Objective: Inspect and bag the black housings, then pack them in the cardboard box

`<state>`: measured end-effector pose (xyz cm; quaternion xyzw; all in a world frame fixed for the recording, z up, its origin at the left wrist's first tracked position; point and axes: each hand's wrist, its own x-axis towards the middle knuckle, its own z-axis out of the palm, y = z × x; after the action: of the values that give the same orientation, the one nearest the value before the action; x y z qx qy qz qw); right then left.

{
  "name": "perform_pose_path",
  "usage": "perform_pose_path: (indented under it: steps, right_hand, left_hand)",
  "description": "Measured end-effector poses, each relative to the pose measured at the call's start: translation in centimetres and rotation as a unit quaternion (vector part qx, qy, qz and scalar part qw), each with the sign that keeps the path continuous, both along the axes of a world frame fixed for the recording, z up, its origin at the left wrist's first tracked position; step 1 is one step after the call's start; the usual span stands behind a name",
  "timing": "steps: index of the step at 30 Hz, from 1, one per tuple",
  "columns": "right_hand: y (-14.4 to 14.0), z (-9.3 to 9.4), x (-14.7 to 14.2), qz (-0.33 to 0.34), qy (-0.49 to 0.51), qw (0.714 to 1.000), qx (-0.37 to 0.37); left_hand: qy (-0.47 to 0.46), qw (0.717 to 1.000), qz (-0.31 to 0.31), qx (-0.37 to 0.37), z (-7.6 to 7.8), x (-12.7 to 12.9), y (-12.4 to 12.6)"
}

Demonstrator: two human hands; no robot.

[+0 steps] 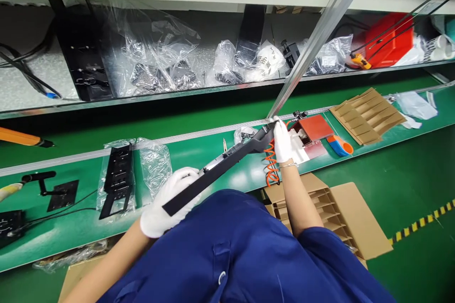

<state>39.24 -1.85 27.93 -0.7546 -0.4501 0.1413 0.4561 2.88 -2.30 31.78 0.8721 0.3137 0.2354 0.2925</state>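
Note:
A long black bracket-like part is held slantwise in front of my body, above the green bench. My left hand, in a white glove, grips its lower left end from behind. At the upper right end my right hand, also gloved in white, has its fingers closed on the part. Some of the fingers of my left hand are hidden behind the part. A similar black part lies on clear plastic to the left, beside an empty-looking clear bag.
An orange coiled hose hangs right of centre, near a red box and an orange-blue tape roll. Cardboard dividers lie farther right. An open carton stands below the bench edge. A metal post slants up past a shelf of bagged parts.

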Motion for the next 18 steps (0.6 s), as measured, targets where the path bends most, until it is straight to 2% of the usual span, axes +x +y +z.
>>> perform_pose_path:
  steps: [2,4,6,7,8,11,12,15,16,17,18]
  right_hand:
    - [-0.4,1.0,-2.5,0.013,-0.087,0.996,-0.003]
    - [-0.7,2.1,-5.3,0.116,-0.204,0.972,-0.028]
    - [-0.6,3.0,-7.3,0.245,-0.283,0.926,-0.048]
    - [-0.4,3.3,-7.8,0.270,-0.299,0.914,-0.056]
    - [0.0,3.6,-8.0,0.260,-0.302,0.915,-0.067]
    - [0.9,3.8,-7.9,0.138,-0.294,0.939,-0.114]
    - [1.1,3.8,-7.9,0.133,-0.303,0.936,-0.117]
    - [1.5,3.6,-8.5,0.250,-0.350,0.900,-0.069]
    - [1.7,3.6,-8.6,0.265,-0.354,0.895,-0.061]
    - [1.9,3.5,-8.6,0.243,-0.352,0.901,-0.069]
    - [2.1,3.5,-8.7,0.195,-0.342,0.915,-0.090]
  left_hand:
    - [-0.015,0.998,-0.026,0.051,0.5,1.4,-0.4]
    - [-0.017,0.994,-0.056,0.088,0.5,2.3,-0.5]
    - [-0.014,0.993,-0.063,0.101,0.0,2.5,-0.6]
    - [-0.013,0.993,-0.058,0.102,-0.3,2.4,-0.6]
    - [-0.012,0.993,-0.054,0.103,-0.6,2.2,-0.6]
    - [0.002,0.992,-0.043,0.116,-1.6,1.5,-0.6]
    - [0.006,0.992,-0.036,0.120,-1.8,1.4,-0.6]
    - [0.005,0.993,-0.012,0.118,-2.3,1.4,-0.8]
    - [0.003,0.993,-0.005,0.119,-2.4,1.5,-0.9]
    - [0.001,0.992,0.000,0.122,-2.5,1.5,-0.9]
    - [-0.001,0.992,0.005,0.127,-2.6,1.5,-0.9]
